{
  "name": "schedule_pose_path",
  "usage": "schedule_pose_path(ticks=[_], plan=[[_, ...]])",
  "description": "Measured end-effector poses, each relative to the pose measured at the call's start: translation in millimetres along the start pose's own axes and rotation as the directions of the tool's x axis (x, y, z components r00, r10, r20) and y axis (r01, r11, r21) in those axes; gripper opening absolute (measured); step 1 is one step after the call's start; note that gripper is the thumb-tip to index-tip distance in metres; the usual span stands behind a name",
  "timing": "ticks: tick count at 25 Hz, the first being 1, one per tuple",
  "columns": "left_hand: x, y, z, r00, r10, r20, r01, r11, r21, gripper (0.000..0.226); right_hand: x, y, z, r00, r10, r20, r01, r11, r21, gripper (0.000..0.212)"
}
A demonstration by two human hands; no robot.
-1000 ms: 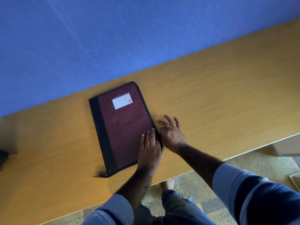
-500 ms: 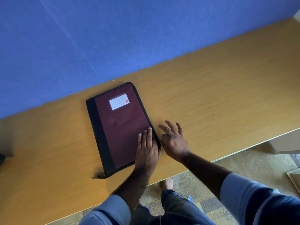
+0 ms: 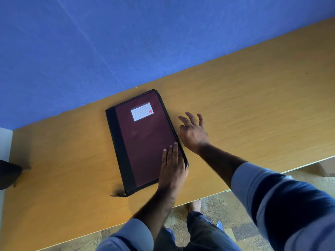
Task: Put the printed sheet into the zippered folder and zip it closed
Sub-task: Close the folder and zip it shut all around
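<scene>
A blue wall (image 3: 90,51) fills the upper half of the view, and below it a long wooden worktop (image 3: 253,105) runs slantwise from the lower left to the upper right. A patterned carpet floor (image 3: 235,214) shows past its near edge. The person's two forearms reach in from the bottom in pale blue sleeves (image 3: 272,196) with dark bands. The zippered folder (image 3: 145,142) lies flat on the worktop a little left of the middle, its far end close to the wall. It is turned slightly so that its long sides lean to the right toward the person. Its maroon cover is down, so whatever is inside is hidden. A black spine band (image 3: 120,151) runs along its left side. A dark object (image 3: 8,173) sits at the far left edge of the worktop, well apart from the folder. The left hand (image 3: 173,171) rests flat on the folder's near right corner, with straight fingers laid close together on the cover. The right hand (image 3: 193,134) is on the worktop just beside the folder's right edge, about halfway along it. Its visible fingers are spread wide and blurred. Its inner side touches the zip line, and whether it pinches anything there cannot be told. A white lined label (image 3: 142,111) sits near the far end of the cover. A zip tab (image 3: 116,195) sticks out at the near left corner, and a small metal glint (image 3: 177,133) shows at the right edge against the right hand.
</scene>
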State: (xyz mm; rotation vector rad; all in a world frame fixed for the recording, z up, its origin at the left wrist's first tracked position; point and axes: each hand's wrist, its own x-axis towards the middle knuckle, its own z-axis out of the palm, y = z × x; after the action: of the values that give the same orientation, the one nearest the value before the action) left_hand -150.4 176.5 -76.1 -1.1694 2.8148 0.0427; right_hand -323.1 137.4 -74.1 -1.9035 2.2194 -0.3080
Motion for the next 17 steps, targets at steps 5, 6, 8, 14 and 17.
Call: schedule_pose_path(ticks=[5,6,8,14,17], plan=[[-1,-6,-4,0.999,0.025,0.046,-0.020,0.996,-0.092,0.055,26,2,2,0.999,0.014,0.038,-0.015,1.000,0.013,0.025],[-1,-13,-6,0.998,0.050,0.023,-0.047,0.991,-0.129,0.053,26,3,3,0.999,0.006,0.036,-0.006,1.000,0.004,0.024],[15,-42,-15,0.999,0.049,0.010,-0.047,0.983,-0.179,0.052,23,5,7,1.000,-0.008,0.008,0.008,1.000,-0.013,0.018],[153,-166,-42,0.947,-0.311,0.081,0.321,0.927,-0.195,0.079,22,3,5,0.999,0.002,-0.040,-0.004,0.998,-0.064,0.009],[214,-194,-40,0.927,-0.340,0.160,0.370,0.900,-0.231,0.079,26,2,4,0.997,-0.015,-0.073,0.008,0.996,-0.090,0.005]])
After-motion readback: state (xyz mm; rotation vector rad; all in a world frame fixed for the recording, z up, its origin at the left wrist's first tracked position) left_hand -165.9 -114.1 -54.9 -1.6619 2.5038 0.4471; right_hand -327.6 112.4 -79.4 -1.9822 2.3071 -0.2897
